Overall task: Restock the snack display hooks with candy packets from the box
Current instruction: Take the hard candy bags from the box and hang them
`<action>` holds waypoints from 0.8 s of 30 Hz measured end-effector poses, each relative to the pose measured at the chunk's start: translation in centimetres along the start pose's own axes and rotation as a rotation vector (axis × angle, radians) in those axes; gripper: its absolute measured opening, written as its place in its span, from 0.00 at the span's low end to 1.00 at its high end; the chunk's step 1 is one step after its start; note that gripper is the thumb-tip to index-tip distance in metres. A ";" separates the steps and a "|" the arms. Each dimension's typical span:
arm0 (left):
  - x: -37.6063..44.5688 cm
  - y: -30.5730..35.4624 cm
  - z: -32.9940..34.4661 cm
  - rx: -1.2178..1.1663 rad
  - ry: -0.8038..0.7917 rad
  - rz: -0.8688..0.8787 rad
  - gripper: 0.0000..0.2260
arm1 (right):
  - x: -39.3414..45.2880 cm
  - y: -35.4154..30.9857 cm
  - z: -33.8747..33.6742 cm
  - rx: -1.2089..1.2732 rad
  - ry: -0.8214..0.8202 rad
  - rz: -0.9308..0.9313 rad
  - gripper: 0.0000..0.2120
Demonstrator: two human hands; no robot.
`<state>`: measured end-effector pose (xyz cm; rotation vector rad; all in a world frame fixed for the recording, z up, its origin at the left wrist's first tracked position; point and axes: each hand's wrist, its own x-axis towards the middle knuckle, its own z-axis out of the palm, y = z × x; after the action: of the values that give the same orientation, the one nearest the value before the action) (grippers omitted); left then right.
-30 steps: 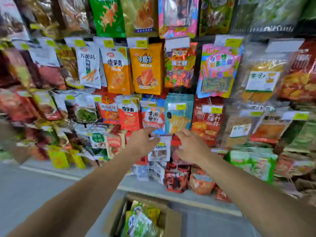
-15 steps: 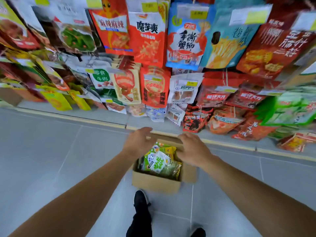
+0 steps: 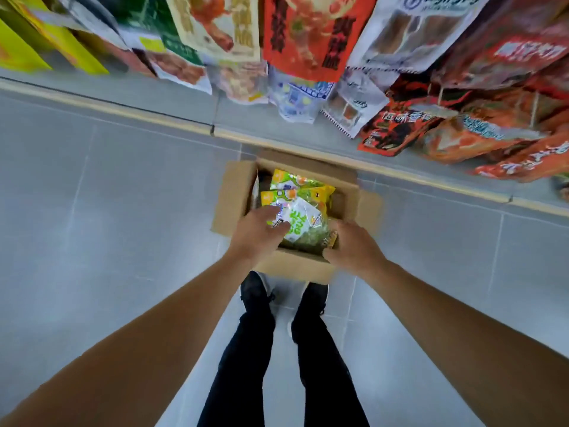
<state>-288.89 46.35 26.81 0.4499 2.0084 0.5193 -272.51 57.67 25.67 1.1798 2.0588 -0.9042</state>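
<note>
An open cardboard box [image 3: 237, 192] stands on the floor in front of my feet. It holds several candy packets, yellow-green ones [image 3: 303, 188] at the back and a white-green packet [image 3: 303, 224] on top. My left hand [image 3: 257, 234] reaches in from the near left, and its fingers lie on the left part of the white-green packet. At the near right corner of the box is my right hand [image 3: 352, 245], its fingertips touching that packet's lower right corner. Neither hand has lifted anything.
Hanging snack bags [image 3: 311, 35] of the display fill the top of the view, above a grey base ledge [image 3: 123, 97] with a yellow edge strip. My legs and black shoes [image 3: 255, 288] stand just behind the box on grey floor tiles.
My view dropped from the display hooks to the floor. Both hands came down from the hanging packets to the box and now touch the top packet inside it.
</note>
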 end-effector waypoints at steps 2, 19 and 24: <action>3.2 -2.3 2.2 -0.034 -0.011 -0.052 0.18 | 3.8 1.4 2.9 0.021 -0.042 0.016 0.29; 23.9 -18.6 18.8 -0.208 -0.065 -0.296 0.18 | 31.7 12.0 19.0 0.162 0.143 0.077 0.34; 26.3 -18.5 20.5 -0.372 -0.023 -0.346 0.16 | 33.8 13.6 19.2 0.233 0.080 0.033 0.09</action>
<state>-284.51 47.89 -11.02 -0.1169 1.8595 0.6455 -271.94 63.95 -15.02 1.3879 2.0309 -1.1212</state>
